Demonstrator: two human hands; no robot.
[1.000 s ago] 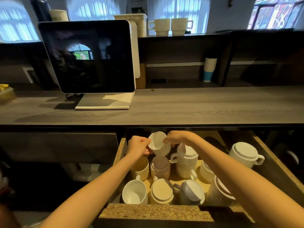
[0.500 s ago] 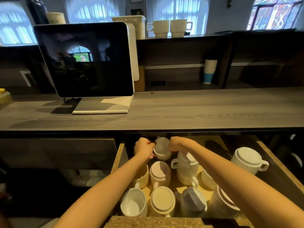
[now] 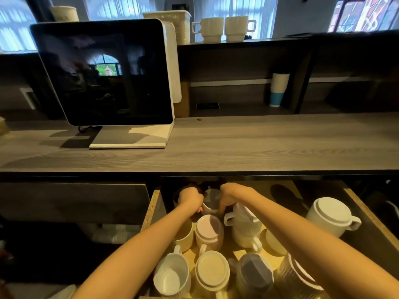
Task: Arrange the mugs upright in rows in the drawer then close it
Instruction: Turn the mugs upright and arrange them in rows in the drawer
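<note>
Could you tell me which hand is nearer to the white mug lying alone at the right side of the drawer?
The right hand. It is across the drawer from the white mug; the left hand is farther away still.

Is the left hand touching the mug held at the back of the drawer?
Touching. The head view shows the left hand gripping the mug by its left side, right hand opposite.

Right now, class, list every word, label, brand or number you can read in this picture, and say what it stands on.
None can be read.
Dark screen on white stand: reflections only, no text.
White mugs in the open wooden drawer: no print visible.
White and blue paper cup stack: no legible mark.
</note>
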